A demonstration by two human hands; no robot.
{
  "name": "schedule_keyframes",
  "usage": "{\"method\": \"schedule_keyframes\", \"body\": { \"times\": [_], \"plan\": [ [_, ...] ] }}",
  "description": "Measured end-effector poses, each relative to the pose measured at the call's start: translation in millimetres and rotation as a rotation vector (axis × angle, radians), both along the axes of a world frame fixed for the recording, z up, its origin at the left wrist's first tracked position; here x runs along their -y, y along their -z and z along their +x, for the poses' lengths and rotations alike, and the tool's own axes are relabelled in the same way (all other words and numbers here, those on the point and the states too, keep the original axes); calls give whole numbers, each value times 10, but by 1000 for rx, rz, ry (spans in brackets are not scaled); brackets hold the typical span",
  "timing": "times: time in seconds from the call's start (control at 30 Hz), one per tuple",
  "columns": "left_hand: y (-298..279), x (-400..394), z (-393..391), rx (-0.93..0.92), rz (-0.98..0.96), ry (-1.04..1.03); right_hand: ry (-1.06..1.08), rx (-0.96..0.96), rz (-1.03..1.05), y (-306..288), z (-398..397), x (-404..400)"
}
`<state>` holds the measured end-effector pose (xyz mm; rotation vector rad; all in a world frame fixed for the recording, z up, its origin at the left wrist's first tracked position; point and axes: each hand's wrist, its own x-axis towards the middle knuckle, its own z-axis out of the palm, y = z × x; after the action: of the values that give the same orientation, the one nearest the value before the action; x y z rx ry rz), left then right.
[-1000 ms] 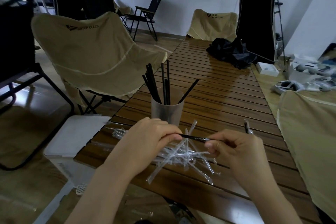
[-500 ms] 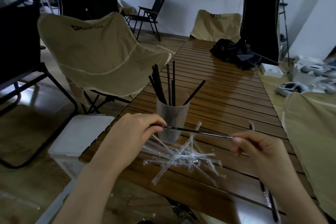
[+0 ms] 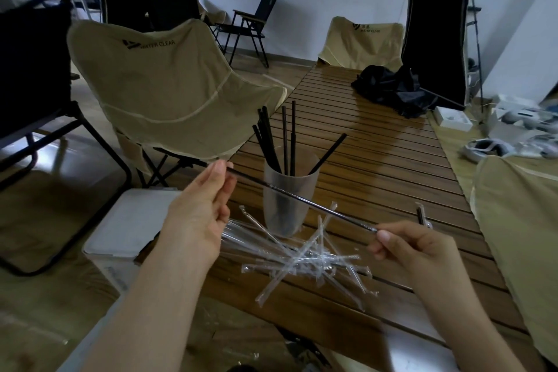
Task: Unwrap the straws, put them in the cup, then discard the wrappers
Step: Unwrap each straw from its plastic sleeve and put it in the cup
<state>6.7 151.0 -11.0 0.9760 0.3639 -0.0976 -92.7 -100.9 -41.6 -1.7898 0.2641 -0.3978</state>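
Note:
A black straw (image 3: 259, 182) stretches between my hands in front of the frosted cup (image 3: 287, 208), its right part still inside a clear wrapper (image 3: 341, 214). My left hand (image 3: 202, 208) pinches the bare straw end at the upper left. My right hand (image 3: 413, 246) pinches the wrapper end at the lower right. Several black straws (image 3: 287, 142) stand in the cup. A pile of empty clear wrappers (image 3: 305, 257) lies on the wooden slat table (image 3: 377, 160) below the held straw. One wrapped straw (image 3: 420, 214) lies just past my right hand.
A white bin (image 3: 129, 220) stands on the floor left of the table. A tan folding chair (image 3: 169, 81) sits behind it, another tan chair (image 3: 519, 220) at the right edge. A black bag (image 3: 392, 90) lies at the table's far end.
My hands have pulled apart, the left one up and left, drawing more bare straw out of the wrapper that the right hand holds.

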Motion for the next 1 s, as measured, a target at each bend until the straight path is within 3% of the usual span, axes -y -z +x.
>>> {"method": "schedule_keyframes", "body": {
  "times": [0.23, 0.43, 0.6, 0.8, 1.0],
  "plan": [
    [21, -125, 49, -32, -89, -142, 27, -18, 12, 5, 3, 82],
    [92, 223, -116, -72, 50, 100, -1, -14, -6, 29, 36, 15],
    [67, 205, -90, -80, -13, 22, -5, 0, 1, 33, 24, 24],
    [27, 107, -83, 21, 173, 71, -10, -6, 30, 23, 19, 59],
    [63, 192, -89, 24, 180, 74, -64, -50, 10, 49, 38, 11]
  ]
}}
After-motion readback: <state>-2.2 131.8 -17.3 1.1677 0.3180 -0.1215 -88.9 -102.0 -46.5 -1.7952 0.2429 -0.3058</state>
